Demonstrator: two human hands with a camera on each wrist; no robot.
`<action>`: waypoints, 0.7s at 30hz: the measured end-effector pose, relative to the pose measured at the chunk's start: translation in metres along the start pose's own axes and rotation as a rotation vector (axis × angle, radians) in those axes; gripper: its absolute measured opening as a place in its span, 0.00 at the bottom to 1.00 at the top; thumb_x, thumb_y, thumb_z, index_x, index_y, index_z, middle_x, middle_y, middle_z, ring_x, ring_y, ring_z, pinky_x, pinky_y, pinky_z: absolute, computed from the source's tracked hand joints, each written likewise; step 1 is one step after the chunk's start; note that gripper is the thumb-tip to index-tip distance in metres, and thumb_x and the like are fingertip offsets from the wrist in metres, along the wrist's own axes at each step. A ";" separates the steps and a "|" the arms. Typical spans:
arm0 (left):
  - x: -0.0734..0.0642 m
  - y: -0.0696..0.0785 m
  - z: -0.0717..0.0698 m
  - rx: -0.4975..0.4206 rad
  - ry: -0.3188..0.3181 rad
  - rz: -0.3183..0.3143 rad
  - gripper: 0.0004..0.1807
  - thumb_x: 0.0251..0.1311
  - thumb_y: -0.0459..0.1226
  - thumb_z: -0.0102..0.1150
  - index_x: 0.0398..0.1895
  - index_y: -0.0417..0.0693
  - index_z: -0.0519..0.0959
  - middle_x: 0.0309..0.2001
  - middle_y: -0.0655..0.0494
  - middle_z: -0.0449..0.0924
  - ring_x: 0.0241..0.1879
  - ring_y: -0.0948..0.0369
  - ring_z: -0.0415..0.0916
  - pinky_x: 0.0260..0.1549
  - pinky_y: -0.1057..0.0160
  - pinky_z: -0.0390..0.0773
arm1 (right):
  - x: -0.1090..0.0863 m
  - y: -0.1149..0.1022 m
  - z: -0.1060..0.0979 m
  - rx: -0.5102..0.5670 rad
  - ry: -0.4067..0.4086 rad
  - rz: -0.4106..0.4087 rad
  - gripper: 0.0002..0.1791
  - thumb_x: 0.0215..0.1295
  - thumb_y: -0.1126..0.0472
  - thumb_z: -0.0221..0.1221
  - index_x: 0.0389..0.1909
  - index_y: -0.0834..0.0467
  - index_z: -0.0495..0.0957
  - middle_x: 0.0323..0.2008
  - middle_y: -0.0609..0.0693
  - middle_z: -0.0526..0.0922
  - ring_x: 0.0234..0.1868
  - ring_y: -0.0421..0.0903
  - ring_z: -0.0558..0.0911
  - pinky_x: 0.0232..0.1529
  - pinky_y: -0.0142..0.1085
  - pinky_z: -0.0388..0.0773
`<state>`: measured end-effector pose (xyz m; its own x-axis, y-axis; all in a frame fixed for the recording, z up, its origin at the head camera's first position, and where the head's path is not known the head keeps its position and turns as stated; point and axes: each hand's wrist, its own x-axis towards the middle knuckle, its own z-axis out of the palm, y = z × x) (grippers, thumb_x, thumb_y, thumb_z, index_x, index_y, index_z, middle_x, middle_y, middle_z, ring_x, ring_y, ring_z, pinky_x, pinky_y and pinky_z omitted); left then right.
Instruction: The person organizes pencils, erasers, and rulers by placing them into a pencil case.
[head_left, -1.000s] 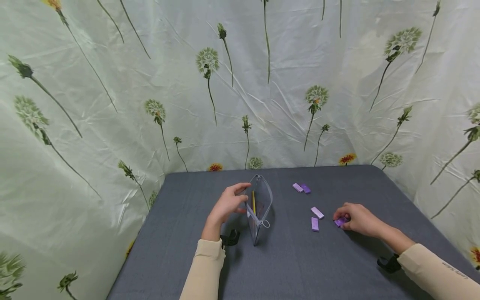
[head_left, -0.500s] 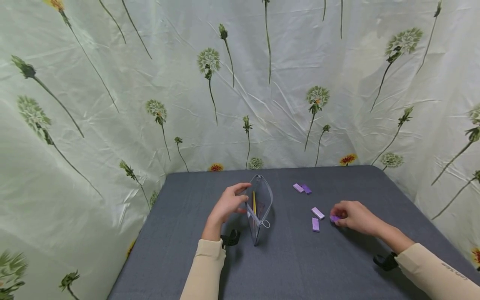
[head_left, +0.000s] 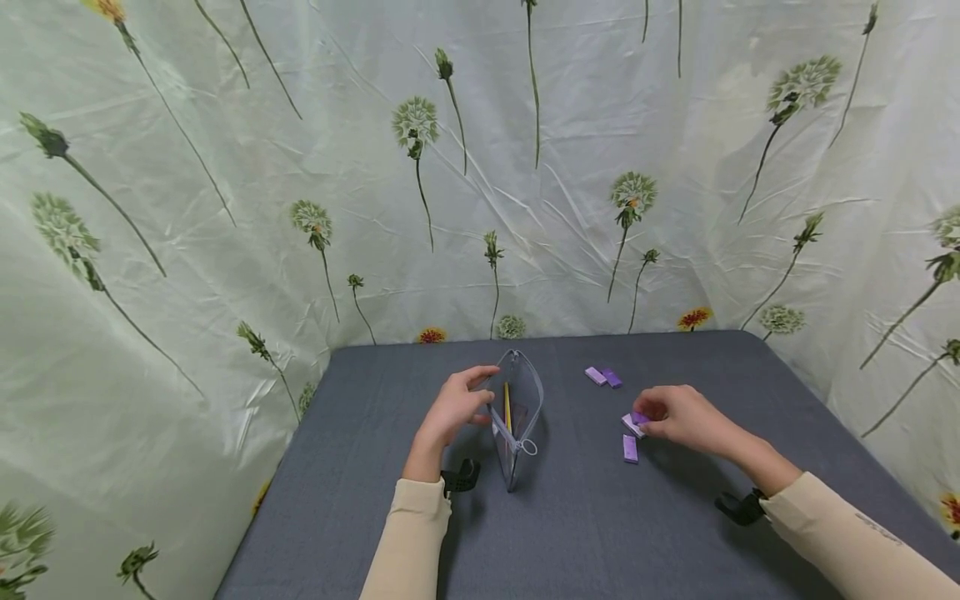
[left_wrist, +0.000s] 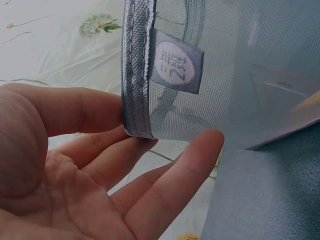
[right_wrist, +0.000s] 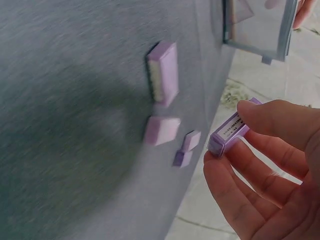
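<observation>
– What has the right grip (head_left: 686, 417) got?
– Thumb and fingers are clamped on a small purple block (right_wrist: 231, 131) with a printed label, held clear of the counter (head_left: 585, 517).
– Anything close to it?
– A pale block (head_left: 630, 427) shows just past its fingers, partly hidden by them. Another, the lilac block (head_left: 630, 449), lies a little nearer the person. Farther off, beyond that grip and to its left, a pink block (head_left: 595, 376) sits against a dark purple block (head_left: 612, 378).
– And the left grip (head_left: 453, 408)?
– Fingers spread apart, touching the rim of a see-through mesh pouch (left_wrist: 220, 60) just to its right.
– Is the pouch open?
– Yes, its mouth gapes upward. A yellow pencil (head_left: 507, 408) stands inside, right of that grip, and the zip ring (head_left: 529, 447) hangs at the end nearer the person.
– Behind everything?
– A flowered curtain (head_left: 555, 208), beyond both grips.
</observation>
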<state>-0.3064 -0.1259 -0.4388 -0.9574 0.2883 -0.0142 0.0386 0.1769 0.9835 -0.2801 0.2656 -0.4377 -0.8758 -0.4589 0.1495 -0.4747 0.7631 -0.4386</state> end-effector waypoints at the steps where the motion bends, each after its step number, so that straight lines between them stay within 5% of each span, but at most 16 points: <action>1: 0.000 0.000 0.000 0.000 0.000 -0.002 0.26 0.71 0.29 0.52 0.70 0.50 0.73 0.74 0.48 0.63 0.71 0.41 0.59 0.44 0.45 0.82 | 0.002 -0.002 0.000 0.012 -0.004 0.006 0.08 0.59 0.65 0.70 0.37 0.51 0.84 0.30 0.37 0.81 0.32 0.37 0.78 0.32 0.35 0.77; 21: -0.002 0.001 0.000 0.009 0.010 -0.014 0.26 0.70 0.30 0.53 0.70 0.52 0.73 0.74 0.50 0.63 0.72 0.42 0.59 0.43 0.48 0.83 | 0.038 -0.038 0.007 0.153 0.032 0.004 0.12 0.63 0.62 0.69 0.47 0.54 0.84 0.34 0.39 0.84 0.37 0.39 0.83 0.37 0.37 0.79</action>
<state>-0.3048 -0.1259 -0.4384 -0.9608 0.2760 -0.0265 0.0274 0.1897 0.9815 -0.2944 0.2157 -0.4219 -0.8813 -0.4392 0.1743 -0.4542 0.6857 -0.5688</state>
